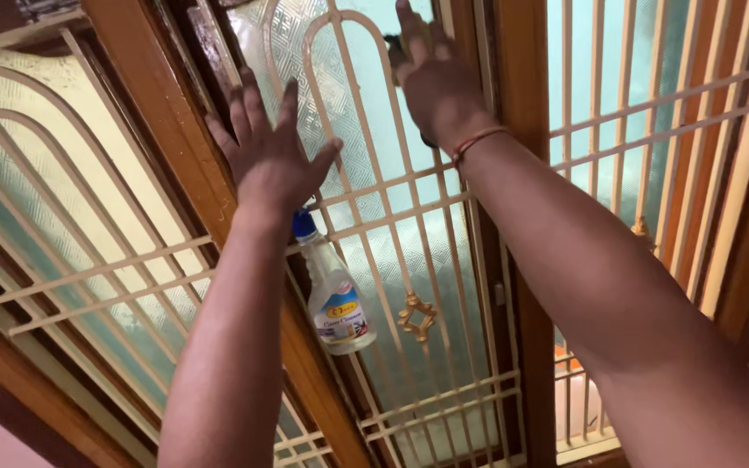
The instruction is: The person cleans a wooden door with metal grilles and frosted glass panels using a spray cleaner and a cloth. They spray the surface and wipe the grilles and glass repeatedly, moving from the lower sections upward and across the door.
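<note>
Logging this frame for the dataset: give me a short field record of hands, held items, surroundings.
view: head camera, tilted, looking at a window
left hand: fingers spread, palm toward the grille; spray bottle hangs below it, grip on it hidden
right hand: raised against the frosted glass, a dark item under the palm, kind unclear
wrist band: red thread on the right wrist
bottle: clear, blue top, label on front
grille: cream metal bars, brass ornament
frame: brown wood

A clear spray bottle (336, 295) with a blue cap is hung on the cream metal window grille (409, 217), which is set in a brown wooden frame (175, 130) before patterned glass.
</note>
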